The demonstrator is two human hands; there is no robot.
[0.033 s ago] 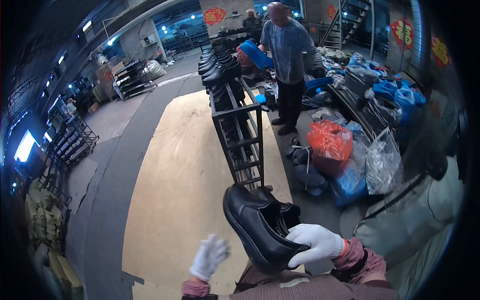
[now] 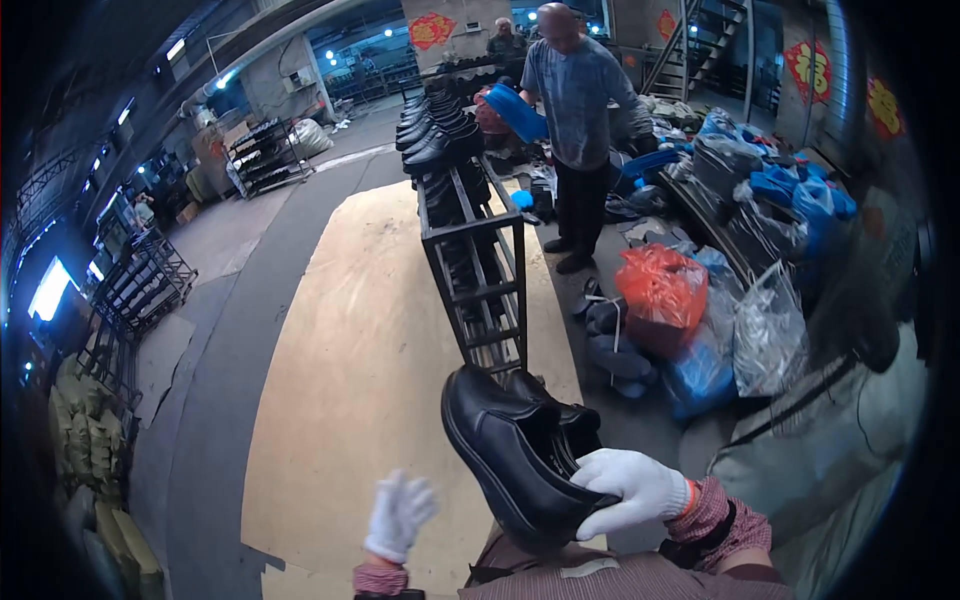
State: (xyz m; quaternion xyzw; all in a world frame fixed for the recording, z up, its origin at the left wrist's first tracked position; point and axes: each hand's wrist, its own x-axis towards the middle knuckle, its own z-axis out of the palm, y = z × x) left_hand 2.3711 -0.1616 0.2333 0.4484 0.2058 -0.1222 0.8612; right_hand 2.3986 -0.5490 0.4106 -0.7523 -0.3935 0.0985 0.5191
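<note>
My right hand [image 2: 632, 492], in a white knit glove with an orange cuff edge, grips a black leather slip-on shoe [image 2: 505, 450] by its heel, thumb outside and fingers in the opening. The toe points up and away from me. A second black shoe [image 2: 580, 425] shows just behind it, mostly covered; how it is held is hidden. Lower and to the left, my left hand [image 2: 398, 512], gloved in white too, is raised with its fingers apart and nothing in them. It is apart from the shoes and slightly blurred.
Ahead, a black metal rack [image 2: 475, 230] carries rows of black shoes [image 2: 437, 130] above a tan floor sheet [image 2: 330, 380]. Beyond it a person [image 2: 575, 90] holds a blue object [image 2: 515, 112]. A red bag [image 2: 660, 290], clear bags [image 2: 768, 335] and piled materials lie on the right.
My left hand has shifted a little to the left, away from the shoes. The shoes in my right hand have tilted very slightly left.
</note>
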